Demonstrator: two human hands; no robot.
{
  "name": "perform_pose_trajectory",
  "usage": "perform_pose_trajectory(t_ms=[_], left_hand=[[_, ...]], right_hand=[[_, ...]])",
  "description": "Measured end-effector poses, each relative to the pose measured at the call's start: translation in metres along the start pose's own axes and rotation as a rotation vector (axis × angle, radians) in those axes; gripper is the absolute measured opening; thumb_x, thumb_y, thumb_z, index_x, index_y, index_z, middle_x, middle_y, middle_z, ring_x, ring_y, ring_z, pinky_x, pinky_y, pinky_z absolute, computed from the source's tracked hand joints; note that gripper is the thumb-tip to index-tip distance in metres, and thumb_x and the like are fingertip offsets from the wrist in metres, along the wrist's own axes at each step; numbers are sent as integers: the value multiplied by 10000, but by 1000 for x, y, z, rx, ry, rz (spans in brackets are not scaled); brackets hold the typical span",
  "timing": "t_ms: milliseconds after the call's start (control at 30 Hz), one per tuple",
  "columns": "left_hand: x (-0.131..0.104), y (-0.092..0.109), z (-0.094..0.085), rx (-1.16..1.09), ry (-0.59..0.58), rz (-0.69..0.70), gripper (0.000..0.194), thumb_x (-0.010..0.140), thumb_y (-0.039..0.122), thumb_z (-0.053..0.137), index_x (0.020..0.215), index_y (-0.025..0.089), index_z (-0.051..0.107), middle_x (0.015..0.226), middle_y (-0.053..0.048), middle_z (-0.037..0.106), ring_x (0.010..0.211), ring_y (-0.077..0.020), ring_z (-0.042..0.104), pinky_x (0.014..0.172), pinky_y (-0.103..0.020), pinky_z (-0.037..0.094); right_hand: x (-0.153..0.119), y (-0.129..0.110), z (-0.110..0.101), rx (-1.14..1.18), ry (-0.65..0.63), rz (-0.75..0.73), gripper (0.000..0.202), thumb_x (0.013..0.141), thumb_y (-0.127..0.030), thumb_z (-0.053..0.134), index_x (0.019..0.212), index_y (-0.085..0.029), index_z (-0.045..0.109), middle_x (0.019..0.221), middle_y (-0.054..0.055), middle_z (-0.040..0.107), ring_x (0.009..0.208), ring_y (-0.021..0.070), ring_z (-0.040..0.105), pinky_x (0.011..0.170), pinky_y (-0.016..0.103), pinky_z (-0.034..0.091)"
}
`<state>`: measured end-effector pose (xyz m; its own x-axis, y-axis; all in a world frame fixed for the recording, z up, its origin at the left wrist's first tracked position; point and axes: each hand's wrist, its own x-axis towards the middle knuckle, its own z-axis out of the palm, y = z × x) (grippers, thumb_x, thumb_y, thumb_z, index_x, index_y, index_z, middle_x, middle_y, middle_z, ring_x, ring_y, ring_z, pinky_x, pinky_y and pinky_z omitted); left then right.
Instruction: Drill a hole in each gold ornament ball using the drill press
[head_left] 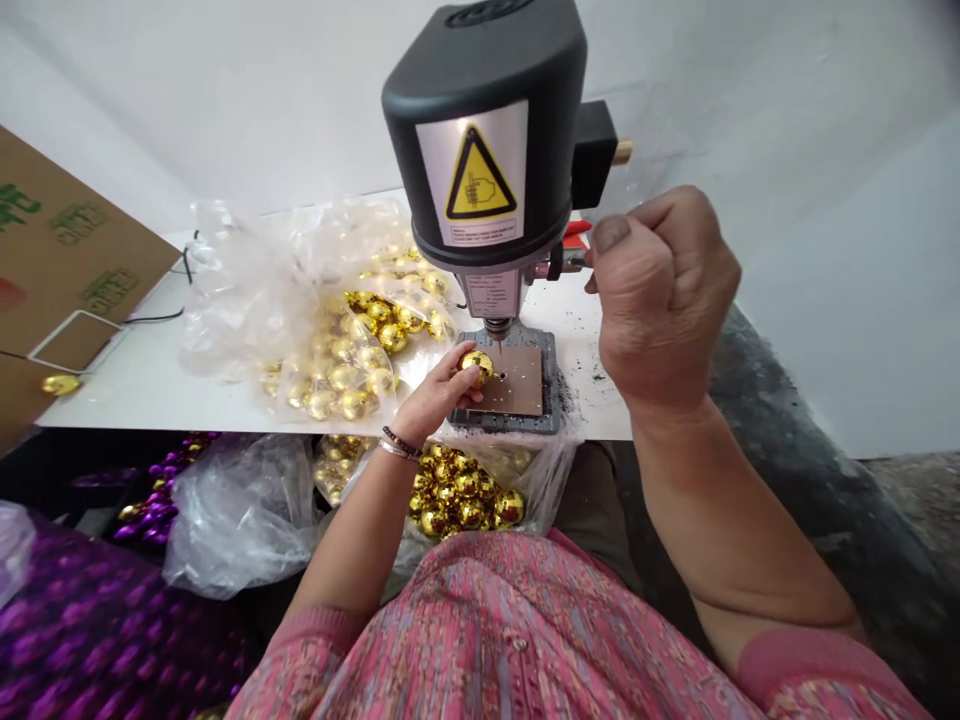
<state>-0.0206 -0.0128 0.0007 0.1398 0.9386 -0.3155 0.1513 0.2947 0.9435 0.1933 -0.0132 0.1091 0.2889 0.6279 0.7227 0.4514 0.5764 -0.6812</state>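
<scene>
A small black bench drill press (480, 140) stands in front of me, with a yellow hand-warning label on its head. My right hand (660, 290) is closed in a fist around the press's feed handle (574, 260), whose grip is mostly hidden. Between the fingers of my left hand (442, 390) is a shiny gold faceted ball (477, 366). It sits just left of the drill bit (500, 345), over a brown board (521, 382) on the grey base (551, 385). The ball and the bit look apart.
On the white table (187, 400) a clear plastic bag of gold balls (345, 375) lies left of the press. More gold balls (465, 495) fill a bag at my lap. A cardboard box (75, 260) stands at left, above purple balls (97, 620). Dark shavings dot the table.
</scene>
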Motion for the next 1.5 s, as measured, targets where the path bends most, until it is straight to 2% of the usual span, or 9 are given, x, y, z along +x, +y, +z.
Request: perform_pose_trajectory(t_ms=[133, 233, 500, 633, 767, 933, 1167, 1267, 1500], left_hand=[[6, 10, 10, 178, 0, 5, 708, 963, 342, 718, 1612, 121, 539, 831, 5, 684, 729, -142, 662, 655, -245, 501], [9, 14, 15, 307, 10, -1, 704, 957, 331, 726, 1606, 116, 560, 806, 13, 684, 705, -149, 648, 676, -263, 517], [17, 17, 24, 591, 78, 180, 589, 813, 269, 862, 1375, 120, 765, 1038, -59, 784, 887, -189, 674, 919, -334, 570], [18, 15, 30, 513, 44, 162, 683, 790, 201, 864, 1451, 92, 732, 999, -49, 776, 863, -171, 667, 923, -318, 571], [19, 10, 32, 406, 29, 116, 731, 772, 200, 882, 1474, 85, 714, 974, -28, 773, 859, -162, 666, 918, -310, 575], [24, 1, 32, 362, 39, 170, 687, 742, 194, 893, 1411, 124, 750, 996, -20, 781, 890, -168, 684, 925, -310, 579], [26, -2, 33, 436, 44, 229, 553, 763, 171, 870, 1307, 121, 784, 1082, -49, 786, 945, -182, 693, 964, -321, 567], [27, -4, 33, 466, 39, 245, 532, 780, 179, 869, 1302, 123, 782, 1104, -63, 784, 974, -195, 703, 983, -328, 565], [27, -8, 35, 549, 91, 294, 602, 784, 151, 894, 1370, 142, 757, 1348, -126, 749, 1275, -272, 692, 1189, -405, 521]], right_hand=[[3, -4, -4, 35, -55, 14, 458, 1059, -582, 537, 801, -206, 493, 687, -21, 482, 636, 69, 453, 645, 246, 441], [5, -6, -6, 49, -72, -12, 457, 1056, -563, 542, 792, -195, 482, 687, -29, 452, 627, 46, 425, 626, 216, 424], [4, -8, -7, 19, -106, -41, 521, 1090, -615, 450, 813, -174, 446, 745, -35, 417, 648, -1, 401, 636, 161, 383], [4, -7, -8, 24, -99, -27, 450, 1077, -544, 509, 818, -176, 499, 714, -33, 451, 644, 15, 420, 629, 167, 408], [-4, -2, -12, 41, -97, -52, 347, 1031, -460, 583, 816, -189, 563, 699, -36, 528, 637, 37, 459, 620, 181, 454], [-23, 9, -18, -14, -95, -145, 220, 994, -355, 623, 830, -208, 611, 725, -50, 569, 618, 25, 467, 614, 155, 471], [-47, 26, -11, -109, 9, -300, 141, 1004, -283, 585, 872, -236, 600, 748, -45, 601, 648, 49, 533, 626, 199, 469], [-53, 33, -7, -97, 49, -313, 127, 1017, -287, 571, 899, -246, 596, 775, -44, 616, 654, 58, 543, 627, 225, 465], [-62, 57, 5, 35, 74, -372, 52, 1008, -277, 539, 1009, -246, 581, 860, -38, 615, 777, 77, 628, 741, 248, 549]])
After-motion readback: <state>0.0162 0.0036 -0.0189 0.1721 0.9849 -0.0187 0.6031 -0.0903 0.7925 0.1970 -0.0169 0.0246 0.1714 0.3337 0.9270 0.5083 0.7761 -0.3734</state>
